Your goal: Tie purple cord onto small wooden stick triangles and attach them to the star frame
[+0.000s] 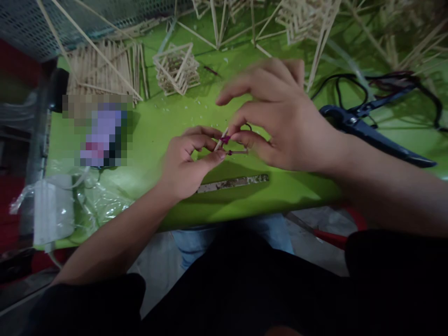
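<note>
Between the thumb and fingers of my left hand (185,163) is a short pale wooden stick (219,145), held at a slant. A magenta cord (226,139) is wound around it near its upper end. My right hand (290,116) pinches at this cord with thumb and index finger, its other fingers raised and slightly blurred. A thin dark strand loops above the right thumb. Just below the pinch, a second thin stick (240,151) with a dark red knot on it runs between the two hands. A worn flat metal strip (234,183) lies on the table below my hands.
On the green table (147,140) stand a stacked stick cube (177,70), larger stick frames (301,21) and a row of sticks (101,67). Blue-handled pruning shears (385,133) and dark cord lie at right. A white power adapter (54,210) and clear plastic are at left.
</note>
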`<action>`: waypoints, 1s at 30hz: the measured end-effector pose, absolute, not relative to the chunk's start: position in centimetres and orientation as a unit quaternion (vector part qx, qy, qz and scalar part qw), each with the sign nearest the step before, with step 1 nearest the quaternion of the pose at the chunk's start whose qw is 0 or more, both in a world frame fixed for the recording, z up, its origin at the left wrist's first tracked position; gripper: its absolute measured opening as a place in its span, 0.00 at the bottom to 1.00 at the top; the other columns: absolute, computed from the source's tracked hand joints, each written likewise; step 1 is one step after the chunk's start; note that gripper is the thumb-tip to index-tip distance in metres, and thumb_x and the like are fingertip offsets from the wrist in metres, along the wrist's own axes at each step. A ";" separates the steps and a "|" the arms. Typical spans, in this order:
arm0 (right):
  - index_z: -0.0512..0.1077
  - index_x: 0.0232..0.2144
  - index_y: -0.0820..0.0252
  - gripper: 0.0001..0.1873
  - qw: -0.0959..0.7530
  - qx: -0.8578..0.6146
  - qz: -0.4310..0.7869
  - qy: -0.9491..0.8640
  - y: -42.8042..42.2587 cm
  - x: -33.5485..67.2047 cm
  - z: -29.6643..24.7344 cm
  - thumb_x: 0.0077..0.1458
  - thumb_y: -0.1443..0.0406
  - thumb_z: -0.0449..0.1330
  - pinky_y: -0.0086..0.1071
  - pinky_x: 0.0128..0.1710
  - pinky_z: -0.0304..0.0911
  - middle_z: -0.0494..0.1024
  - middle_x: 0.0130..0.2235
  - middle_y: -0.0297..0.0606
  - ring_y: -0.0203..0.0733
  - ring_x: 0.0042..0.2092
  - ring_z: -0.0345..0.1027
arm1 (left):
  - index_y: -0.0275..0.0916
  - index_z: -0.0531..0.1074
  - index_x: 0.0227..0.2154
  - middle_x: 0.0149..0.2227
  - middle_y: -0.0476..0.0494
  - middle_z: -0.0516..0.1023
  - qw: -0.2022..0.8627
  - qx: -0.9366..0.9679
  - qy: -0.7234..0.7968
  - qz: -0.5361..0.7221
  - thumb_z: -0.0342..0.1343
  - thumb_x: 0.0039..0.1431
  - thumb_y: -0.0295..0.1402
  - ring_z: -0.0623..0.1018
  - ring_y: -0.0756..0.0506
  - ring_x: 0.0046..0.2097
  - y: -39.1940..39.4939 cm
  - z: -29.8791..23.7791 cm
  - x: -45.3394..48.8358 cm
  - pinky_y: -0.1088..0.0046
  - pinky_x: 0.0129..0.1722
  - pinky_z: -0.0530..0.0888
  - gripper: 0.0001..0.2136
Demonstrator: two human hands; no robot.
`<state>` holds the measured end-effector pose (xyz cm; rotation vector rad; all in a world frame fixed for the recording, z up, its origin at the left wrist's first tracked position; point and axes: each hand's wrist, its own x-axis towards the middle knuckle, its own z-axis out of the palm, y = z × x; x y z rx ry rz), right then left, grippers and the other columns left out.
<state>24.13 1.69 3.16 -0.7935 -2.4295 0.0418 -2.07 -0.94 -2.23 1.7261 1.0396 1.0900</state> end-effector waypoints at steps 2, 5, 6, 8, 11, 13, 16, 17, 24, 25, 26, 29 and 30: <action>0.76 0.44 0.52 0.08 0.314 -0.309 0.030 -0.897 1.7 24.2 3.3 0.80 0.65 0.58 0.59 0.63 0.65 0.84 0.67 0.42 0.60 0.68 0.76 | 0.48 0.89 0.34 0.48 0.44 0.90 0.412 0.685 0.415 0.434 0.78 0.63 0.33 0.87 0.37 0.51 -0.9 -2.3 -2.0 0.53 0.56 0.78 0.04; 0.71 0.44 0.51 0.06 0.329 -0.334 0.063 -0.881 1.8 24.2 3.3 0.78 0.66 0.56 0.60 0.62 0.64 0.84 0.61 0.46 0.61 0.63 0.78 | 0.48 0.89 0.34 0.47 0.45 0.89 0.407 0.687 0.419 0.433 0.78 0.64 0.33 0.86 0.37 0.51 -0.9 -2.1 -2.0 0.53 0.59 0.77 0.04; 0.69 0.43 0.51 0.06 0.337 -0.339 0.072 -0.876 1.8 24.2 3.3 0.77 0.66 0.56 0.60 0.62 0.64 0.84 0.59 0.46 0.61 0.61 0.78 | 0.47 0.89 0.33 0.47 0.44 0.89 0.406 0.687 0.424 0.428 0.78 0.64 0.33 0.86 0.37 0.51 -1.0 -2.0 -2.0 0.53 0.59 0.77 0.04; 0.67 0.41 0.49 0.07 0.367 -0.329 0.112 -0.863 1.8 24.1 3.3 0.76 0.65 0.56 0.58 0.61 0.65 0.84 0.53 0.43 0.59 0.59 0.79 | 0.46 0.89 0.32 0.47 0.43 0.89 0.411 0.687 0.434 0.414 0.77 0.64 0.33 0.86 0.37 0.52 -1.0 -1.8 -1.9 0.53 0.59 0.77 0.05; 0.68 0.39 0.48 0.11 0.455 -0.310 0.244 -0.799 1.8 23.7 3.1 0.80 0.58 0.59 0.49 0.51 0.70 0.83 0.45 0.40 0.53 0.49 0.79 | 0.45 0.88 0.30 0.46 0.42 0.89 0.423 0.680 0.447 0.398 0.77 0.64 0.35 0.86 0.36 0.52 -1.1 -1.5 -1.9 0.52 0.59 0.77 0.06; 0.72 0.38 0.48 0.15 0.512 -0.310 0.341 -0.725 2.0 23.4 3.0 0.79 0.53 0.66 0.45 0.40 0.67 0.83 0.40 0.38 0.47 0.38 0.75 | 0.45 0.87 0.29 0.44 0.43 0.88 0.430 0.674 0.450 0.398 0.77 0.63 0.34 0.85 0.35 0.53 -1.0 -1.4 -1.8 0.52 0.59 0.77 0.07; 0.77 0.35 0.49 0.16 0.562 -0.283 0.450 -0.634 2.7 23.1 2.7 0.73 0.53 0.74 0.44 0.30 0.63 0.82 0.32 0.34 0.44 0.28 0.70 | 0.44 0.87 0.27 0.41 0.43 0.87 0.451 0.663 0.449 0.395 0.77 0.60 0.33 0.84 0.36 0.51 -0.9 -1.2 -1.6 0.53 0.57 0.77 0.07; 0.79 0.35 0.49 0.14 0.564 -0.266 0.479 -0.618 3.0 23.1 2.6 0.70 0.55 0.76 0.43 0.30 0.66 0.82 0.32 0.33 0.44 0.28 0.71 | 0.44 0.87 0.27 0.40 0.43 0.87 0.461 0.657 0.449 0.393 0.77 0.59 0.33 0.84 0.36 0.50 -0.8 -1.1 -1.6 0.54 0.56 0.76 0.07; 0.89 0.51 0.44 0.14 0.447 -0.244 0.514 -0.691 3.2 25.0 3.7 0.63 0.63 0.78 0.51 0.55 0.84 0.91 0.51 0.35 0.56 0.51 0.87 | 0.43 0.87 0.28 0.41 0.45 0.87 0.534 0.598 0.423 0.422 0.77 0.58 0.31 0.84 0.40 0.46 -0.7 -1.8 -1.6 0.57 0.54 0.77 0.06; 0.89 0.51 0.41 0.13 0.466 -0.269 0.470 -0.700 3.0 25.2 3.9 0.65 0.63 0.76 0.51 0.61 0.82 0.90 0.54 0.34 0.57 0.56 0.86 | 0.43 0.87 0.28 0.42 0.45 0.87 0.539 0.593 0.421 0.426 0.76 0.58 0.30 0.84 0.40 0.46 -0.7 -1.8 -1.7 0.57 0.54 0.77 0.06; 0.89 0.51 0.40 0.12 0.475 -0.298 0.428 -0.709 3.0 25.4 4.0 0.68 0.63 0.75 0.51 0.65 0.80 0.89 0.55 0.34 0.58 0.60 0.84 | 0.43 0.87 0.28 0.42 0.45 0.87 0.543 0.588 0.420 0.428 0.76 0.58 0.29 0.84 0.41 0.46 -0.8 -1.9 -1.7 0.57 0.54 0.77 0.06; 0.86 0.53 0.44 0.14 0.432 -0.343 0.408 -0.728 3.6 25.6 3.3 0.67 0.63 0.75 0.49 0.66 0.80 0.87 0.59 0.38 0.56 0.61 0.82 | 0.44 0.88 0.28 0.41 0.45 0.88 0.567 0.565 0.408 0.439 0.76 0.59 0.30 0.85 0.40 0.47 -0.8 -1.8 -1.6 0.58 0.54 0.79 0.05; 0.85 0.54 0.47 0.17 0.399 -0.334 0.445 -0.729 4.0 25.5 3.0 0.64 0.64 0.76 0.48 0.63 0.81 0.87 0.58 0.39 0.55 0.61 0.83 | 0.44 0.89 0.29 0.41 0.46 0.88 0.574 0.557 0.402 0.446 0.76 0.59 0.30 0.85 0.40 0.47 -0.8 -1.8 -1.6 0.58 0.55 0.79 0.04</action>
